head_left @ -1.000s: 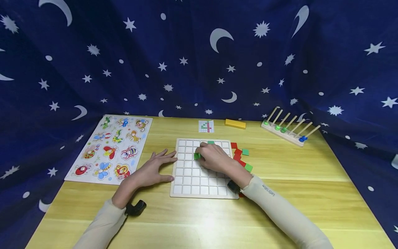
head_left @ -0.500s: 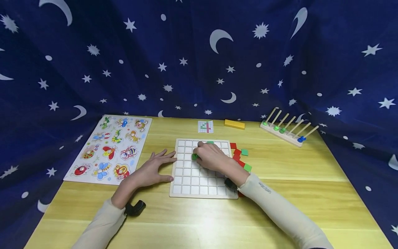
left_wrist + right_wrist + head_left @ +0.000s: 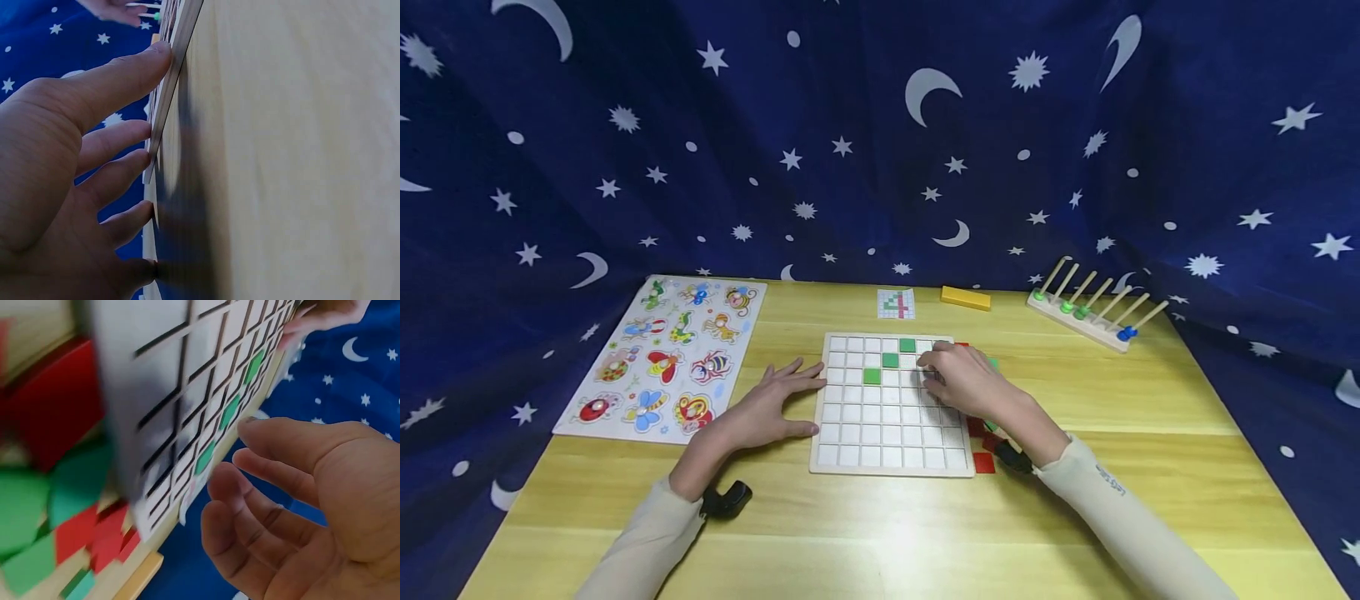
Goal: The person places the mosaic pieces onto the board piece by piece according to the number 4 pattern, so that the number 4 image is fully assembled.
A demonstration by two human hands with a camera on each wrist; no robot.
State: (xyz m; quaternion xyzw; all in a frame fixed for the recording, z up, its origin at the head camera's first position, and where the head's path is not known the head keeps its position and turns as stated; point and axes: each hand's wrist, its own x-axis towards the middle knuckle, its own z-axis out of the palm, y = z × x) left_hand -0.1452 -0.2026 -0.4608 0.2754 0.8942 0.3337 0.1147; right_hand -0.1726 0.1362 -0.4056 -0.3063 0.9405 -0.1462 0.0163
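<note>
A white grid board (image 3: 850, 433) with a pale wooden rim lies in the middle of the table. Three green square tiles sit in its cells on a diagonal: a far tile (image 3: 907, 345), a middle tile (image 3: 890, 360) and a near tile (image 3: 872, 377). My left hand (image 3: 767, 410) spreads its fingers along the board's left edge, thumb and fingertips at the rim. Over the board's right side is my right hand (image 3: 966, 382), fingers loosely bent with nothing between them in the right wrist view. It partly covers the loose red tiles (image 3: 984, 463) and green tiles (image 3: 28, 565) beside the board.
Behind the board lies a small pattern card (image 3: 896, 304) with a green and red figure. A yellow block (image 3: 966, 298) is to its right. An insect puzzle board (image 3: 662, 358) lies at left, and a peg counting rack (image 3: 1082, 317) stands at back right.
My right hand has let go of the near green tile, now flat in its cell, and moved right toward the loose tiles. My left hand has stayed at the board's edge.
</note>
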